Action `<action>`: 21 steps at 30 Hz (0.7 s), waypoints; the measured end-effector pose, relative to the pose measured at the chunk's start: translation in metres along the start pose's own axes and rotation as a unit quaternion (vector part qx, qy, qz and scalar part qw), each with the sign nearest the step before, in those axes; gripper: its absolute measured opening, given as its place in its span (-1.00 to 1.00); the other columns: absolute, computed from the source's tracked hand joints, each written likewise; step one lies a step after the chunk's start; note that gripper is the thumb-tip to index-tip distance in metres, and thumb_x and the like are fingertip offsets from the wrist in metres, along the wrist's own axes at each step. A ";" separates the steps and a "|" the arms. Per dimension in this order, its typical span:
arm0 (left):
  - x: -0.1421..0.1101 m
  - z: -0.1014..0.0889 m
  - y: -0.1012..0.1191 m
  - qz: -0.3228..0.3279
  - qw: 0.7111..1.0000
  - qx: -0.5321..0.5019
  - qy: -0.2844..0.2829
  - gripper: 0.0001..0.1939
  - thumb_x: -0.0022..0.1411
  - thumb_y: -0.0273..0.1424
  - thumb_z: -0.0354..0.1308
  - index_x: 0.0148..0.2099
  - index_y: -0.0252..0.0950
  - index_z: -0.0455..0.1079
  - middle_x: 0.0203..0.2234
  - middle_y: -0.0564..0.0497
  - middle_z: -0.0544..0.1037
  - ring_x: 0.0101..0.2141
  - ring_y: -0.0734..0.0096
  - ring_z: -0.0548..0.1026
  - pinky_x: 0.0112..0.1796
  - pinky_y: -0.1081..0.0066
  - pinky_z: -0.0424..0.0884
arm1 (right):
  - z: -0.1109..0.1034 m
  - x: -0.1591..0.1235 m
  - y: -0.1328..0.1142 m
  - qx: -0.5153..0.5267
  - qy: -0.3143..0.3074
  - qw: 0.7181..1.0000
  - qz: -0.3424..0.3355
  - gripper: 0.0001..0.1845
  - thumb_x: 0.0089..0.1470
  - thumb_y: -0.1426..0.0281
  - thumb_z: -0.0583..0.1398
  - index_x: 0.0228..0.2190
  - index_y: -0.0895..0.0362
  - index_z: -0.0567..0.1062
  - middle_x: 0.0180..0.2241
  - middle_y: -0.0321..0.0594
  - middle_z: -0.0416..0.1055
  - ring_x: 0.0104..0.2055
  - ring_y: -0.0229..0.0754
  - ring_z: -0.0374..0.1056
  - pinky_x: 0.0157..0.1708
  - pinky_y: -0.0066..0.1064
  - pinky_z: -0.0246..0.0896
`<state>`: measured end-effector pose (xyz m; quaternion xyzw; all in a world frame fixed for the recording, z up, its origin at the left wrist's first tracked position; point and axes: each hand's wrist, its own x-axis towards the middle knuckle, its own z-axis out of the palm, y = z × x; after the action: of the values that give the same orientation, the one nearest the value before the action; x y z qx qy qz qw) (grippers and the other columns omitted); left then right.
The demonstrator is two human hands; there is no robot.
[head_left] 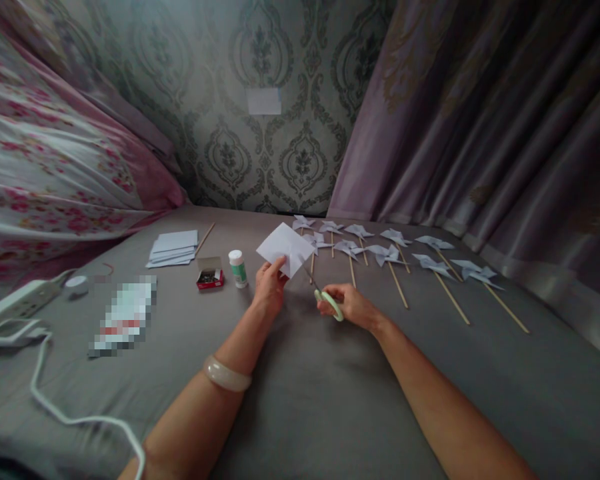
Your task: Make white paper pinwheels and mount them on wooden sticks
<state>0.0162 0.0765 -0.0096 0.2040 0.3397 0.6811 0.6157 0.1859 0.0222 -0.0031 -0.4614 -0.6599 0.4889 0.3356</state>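
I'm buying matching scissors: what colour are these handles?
The scissor handles are pale green, seen best in the head view.

A power strip and cable lie on the left of a grey sheet, near floral cloth, with patterned wallpaper behind and a purple curtain at right.

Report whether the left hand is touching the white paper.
Touching. The head view shows the left hand holding the white paper at its near edge, the thumb lying over its face.
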 end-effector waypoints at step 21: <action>-0.015 0.000 -0.011 -0.124 0.945 0.196 -0.230 -0.71 -0.22 -0.42 0.35 -0.34 -0.42 0.51 -0.49 -0.08 0.60 -0.50 0.39 0.50 -0.39 0.43 0.39 | -0.029 0.022 0.038 0.217 0.274 0.936 -0.045 -0.70 -0.35 0.21 0.40 -0.57 0.12 0.49 -0.59 -0.38 0.33 -0.46 -0.30 0.19 -0.39 -0.44 0.10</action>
<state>0.0260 0.0617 -0.0153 0.4283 0.3383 0.4542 0.7042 0.2150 0.0564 -0.0313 -0.4632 -0.4407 0.4592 0.6168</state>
